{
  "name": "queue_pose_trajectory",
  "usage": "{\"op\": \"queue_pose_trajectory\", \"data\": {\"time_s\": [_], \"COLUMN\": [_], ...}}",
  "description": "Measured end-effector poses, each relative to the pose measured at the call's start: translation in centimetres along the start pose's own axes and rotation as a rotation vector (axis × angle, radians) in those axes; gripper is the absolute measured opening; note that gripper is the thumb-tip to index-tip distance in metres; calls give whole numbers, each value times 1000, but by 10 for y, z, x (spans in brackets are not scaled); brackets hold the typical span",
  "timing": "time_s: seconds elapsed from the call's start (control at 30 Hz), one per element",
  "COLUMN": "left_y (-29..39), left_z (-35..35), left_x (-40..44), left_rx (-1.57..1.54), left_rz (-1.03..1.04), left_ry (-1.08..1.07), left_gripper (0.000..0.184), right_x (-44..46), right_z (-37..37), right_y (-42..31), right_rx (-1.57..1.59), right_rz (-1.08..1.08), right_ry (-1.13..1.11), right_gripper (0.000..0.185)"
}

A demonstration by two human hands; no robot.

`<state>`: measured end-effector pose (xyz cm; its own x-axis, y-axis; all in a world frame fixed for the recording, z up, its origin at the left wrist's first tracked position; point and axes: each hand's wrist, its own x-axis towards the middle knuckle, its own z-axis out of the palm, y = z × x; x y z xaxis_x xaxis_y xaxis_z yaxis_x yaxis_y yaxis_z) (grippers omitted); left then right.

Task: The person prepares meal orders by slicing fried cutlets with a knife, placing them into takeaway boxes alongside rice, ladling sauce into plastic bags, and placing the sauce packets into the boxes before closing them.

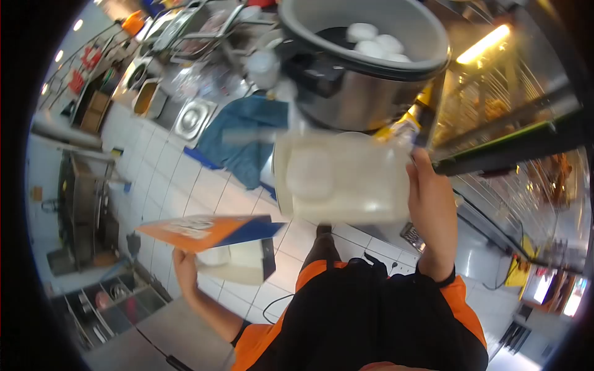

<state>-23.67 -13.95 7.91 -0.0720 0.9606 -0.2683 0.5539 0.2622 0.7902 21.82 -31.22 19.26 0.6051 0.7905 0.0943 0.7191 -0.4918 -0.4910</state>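
Holds a blurred, open cream box (pixel 371 182) in the right hand (pixel 430 196), a pale round bundle (pixel 309 175) at its far end, and, lower, a half-open orange-and-blue box (pixel 250 262) in the left hand (pixel 184 270).

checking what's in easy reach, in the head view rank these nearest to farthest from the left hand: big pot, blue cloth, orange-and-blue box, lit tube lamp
From the left hand:
1. Orange-and-blue box: held in it
2. Blue cloth: ahead, slightly right
3. Big pot: farther ahead and right
4. Lit tube lamp: upper right
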Motion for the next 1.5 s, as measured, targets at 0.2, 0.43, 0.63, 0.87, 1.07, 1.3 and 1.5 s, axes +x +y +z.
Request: {"op": "queue_pose_trajectory", "data": {"time_s": [0.2,0.43,0.63,0.87,1.07,1.3,1.5], "left_y": [138,187,138,38,84,191,179], "left_z": [46,200,392,559,556,622,685], "left_x": [-83,-230,-389,-470,-550,-786,-940], "left_rx": [144,213,126,91,340,-299,-31], "left_rz": [449,697,346,531,1402,1383,1735], "left_ry": [-567,-778,-1011,-1009,-247,-711,-1333], "left_gripper": [29,30,50,37,20,12,4], "right_x": [-174,-404,-517,-506,-530,-569,-564], "right_z": [-101,-165,-170,-173,-241,-281,-327], "right_y": [132,349,562,667,690,806,869], "right_rx": [229,125,-35,11,2,240,550], "right_rz": [275,775,669,662,721,653,643], "right_ry": [-21,142,388,562,624,1096,956], "right_gripper": [28,29,33,25,30,52,63]}}
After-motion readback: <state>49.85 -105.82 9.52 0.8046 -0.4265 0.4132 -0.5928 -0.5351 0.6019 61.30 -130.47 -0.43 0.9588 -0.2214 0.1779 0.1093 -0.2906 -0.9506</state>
